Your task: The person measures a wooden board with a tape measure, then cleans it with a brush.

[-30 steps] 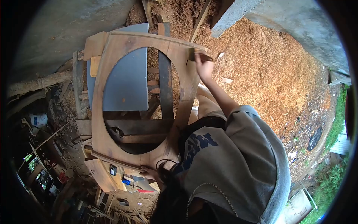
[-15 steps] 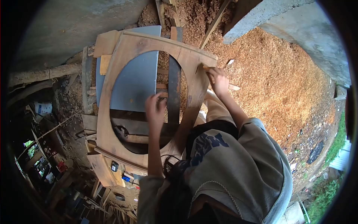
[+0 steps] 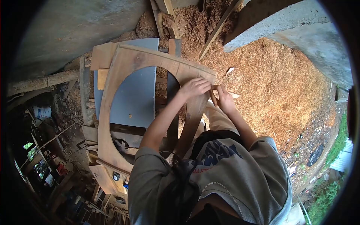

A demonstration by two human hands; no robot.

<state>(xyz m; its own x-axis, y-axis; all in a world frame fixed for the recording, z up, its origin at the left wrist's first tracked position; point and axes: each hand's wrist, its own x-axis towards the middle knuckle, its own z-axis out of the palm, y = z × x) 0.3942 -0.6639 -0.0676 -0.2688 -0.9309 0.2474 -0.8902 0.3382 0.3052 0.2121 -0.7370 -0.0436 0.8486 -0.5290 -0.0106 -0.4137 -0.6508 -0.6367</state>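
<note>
L hand point(image 3: 194, 87) arm stretched fwd, fingers curled down flat on the wooden frame point(image 3: 123, 71) near its far right corner, pressing not gripping. R hand point(image 3: 225, 98) just beside, closed round a thin wooden stick point(image 3: 213, 98) at frame's edge, above sawdust point(image 3: 277, 82)

A large wooden frame point(image 3: 123, 75) with a big oval opening is laid flat, its brown boards joined at the corners. A grey panel point(image 3: 133, 97) is seen through the opening. At the frame's far right corner, a small wooden piece point(image 3: 213, 95) is held against the edge, its shape partly hidden.
</note>
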